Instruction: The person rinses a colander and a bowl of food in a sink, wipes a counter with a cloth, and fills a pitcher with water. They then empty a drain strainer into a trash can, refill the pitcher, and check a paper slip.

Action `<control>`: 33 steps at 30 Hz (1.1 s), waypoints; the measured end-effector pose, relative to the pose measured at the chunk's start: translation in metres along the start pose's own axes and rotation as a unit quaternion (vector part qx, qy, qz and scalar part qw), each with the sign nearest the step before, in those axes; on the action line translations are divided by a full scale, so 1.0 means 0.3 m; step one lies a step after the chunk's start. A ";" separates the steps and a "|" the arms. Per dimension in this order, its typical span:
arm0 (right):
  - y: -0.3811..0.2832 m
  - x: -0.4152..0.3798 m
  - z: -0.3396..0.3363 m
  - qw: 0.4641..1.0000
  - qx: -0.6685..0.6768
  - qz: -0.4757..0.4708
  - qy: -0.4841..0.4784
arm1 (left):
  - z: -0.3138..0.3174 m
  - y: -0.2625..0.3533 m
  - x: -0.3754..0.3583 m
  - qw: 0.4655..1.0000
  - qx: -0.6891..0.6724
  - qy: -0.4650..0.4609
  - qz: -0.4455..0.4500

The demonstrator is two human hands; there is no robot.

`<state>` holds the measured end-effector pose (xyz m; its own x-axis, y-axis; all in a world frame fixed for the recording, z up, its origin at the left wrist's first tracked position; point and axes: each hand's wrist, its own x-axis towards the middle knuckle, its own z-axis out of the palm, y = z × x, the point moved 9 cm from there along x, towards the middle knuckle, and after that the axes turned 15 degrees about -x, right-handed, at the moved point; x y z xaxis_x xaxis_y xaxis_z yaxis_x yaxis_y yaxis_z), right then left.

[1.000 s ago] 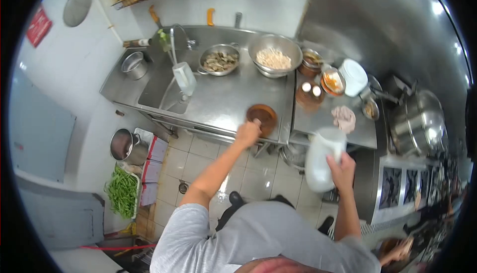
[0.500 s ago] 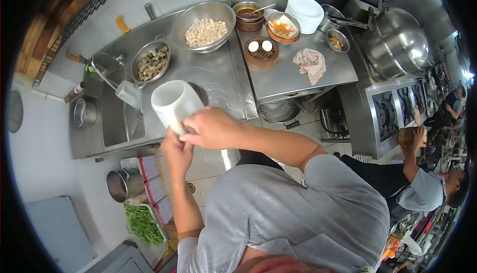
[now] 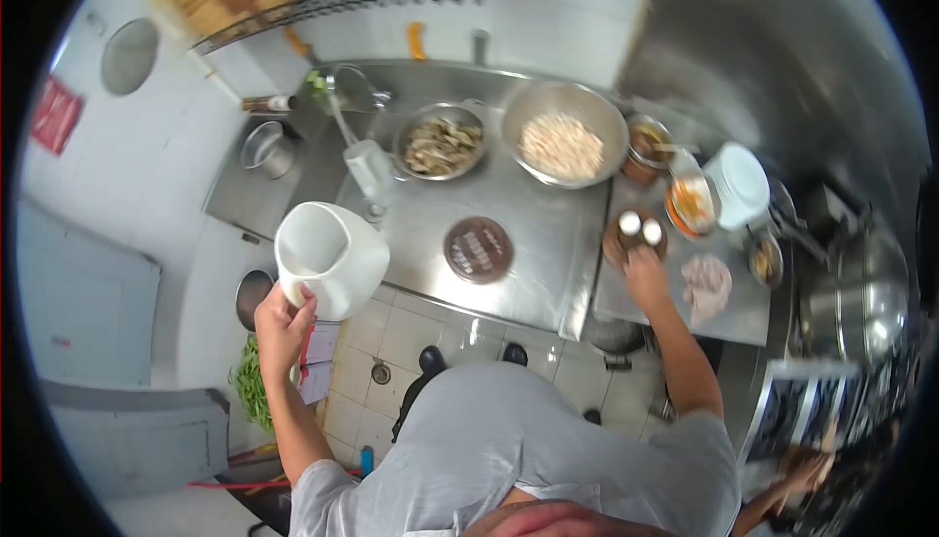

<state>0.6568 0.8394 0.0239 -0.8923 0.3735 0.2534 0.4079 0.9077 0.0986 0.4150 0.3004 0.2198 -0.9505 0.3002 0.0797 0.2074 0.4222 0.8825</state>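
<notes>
My left hand (image 3: 284,327) grips the handle of a white plastic pitcher (image 3: 342,258), held tilted near the counter's front edge with its mouth facing up and left. On the right, my right hand (image 3: 646,273) reaches to the round brown container (image 3: 616,248) that has two white round items (image 3: 641,228) on it. Its fingertips are partly hidden, so what they hold cannot be made out. A round brown lid or disc (image 3: 478,249) lies on the steel counter (image 3: 538,283) between my hands.
A bowl of dark shellfish-like pieces (image 3: 442,144) and a colander of pale chunks (image 3: 561,146) stand at the back. A pink cloth (image 3: 706,286), white plates (image 3: 738,185) and a large steamer (image 3: 851,292) are on the right. Another person's hand (image 3: 807,469) shows at lower right.
My right hand has left the pitcher and moved right to the brown container. My left hand has kept the pitcher. The view has turned, and the brown disc is now uncovered.
</notes>
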 end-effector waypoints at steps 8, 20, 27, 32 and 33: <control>-0.377 0.085 -0.632 0.981 0.108 -0.152 -0.058 | -0.208 -0.175 0.175 0.998 -0.066 -0.010 -0.018; -1.131 0.865 -1.597 0.948 0.019 -0.245 0.204 | -0.763 -0.609 0.516 0.992 -0.117 0.039 -0.032; -1.369 1.267 -1.555 0.979 -0.041 -0.080 0.184 | -0.984 -0.689 0.694 0.996 -0.066 0.051 -0.029; -1.314 1.406 -1.457 0.992 0.022 -0.024 0.119 | -0.974 -0.761 0.798 0.992 -0.117 0.003 -0.051; -1.286 1.413 -1.448 0.995 0.031 0.014 0.096 | -0.962 -0.780 0.815 0.991 -0.125 -0.023 -0.051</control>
<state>0.2052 0.5644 0.5112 -0.8249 0.3609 0.4349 0.4139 0.9098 0.0301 0.0673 0.0281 0.1666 -0.9509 0.3077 -0.0315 0.0419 0.2292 0.9725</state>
